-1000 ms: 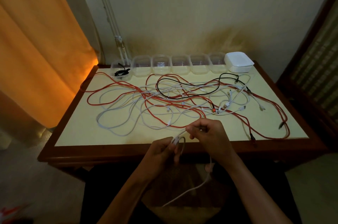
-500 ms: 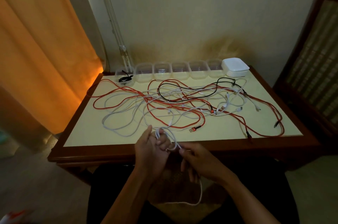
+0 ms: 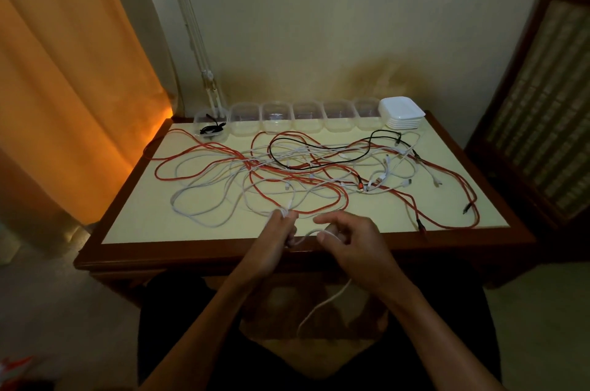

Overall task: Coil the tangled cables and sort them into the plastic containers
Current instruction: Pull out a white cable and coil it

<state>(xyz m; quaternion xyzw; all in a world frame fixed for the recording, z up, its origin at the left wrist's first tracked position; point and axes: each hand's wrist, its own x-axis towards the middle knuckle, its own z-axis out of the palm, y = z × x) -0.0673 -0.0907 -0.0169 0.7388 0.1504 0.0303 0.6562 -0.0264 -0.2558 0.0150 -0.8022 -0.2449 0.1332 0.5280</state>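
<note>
A tangle of red, white and black cables [image 3: 306, 173] spreads over the cream table top [image 3: 137, 224]. At the near edge my left hand [image 3: 276, 240] holds a small coil of a white cable [image 3: 322, 303] wrapped around its fingers. My right hand [image 3: 354, 244] pinches the same cable just to the right, and its loose end hangs below the table edge. A row of clear plastic containers [image 3: 308, 116] lines the far edge. The leftmost container [image 3: 210, 127] holds a coiled black cable.
A stack of white lids [image 3: 402, 113] sits at the far right of the container row. An orange curtain [image 3: 64, 87] hangs on the left and a dark wooden chair [image 3: 542, 97] stands on the right. The table has a raised wooden rim [image 3: 223, 255].
My hands rose from just below the table edge to the near edge of the top. The right hand swung out to the right, laying another turn of white cable on the left hand.
</note>
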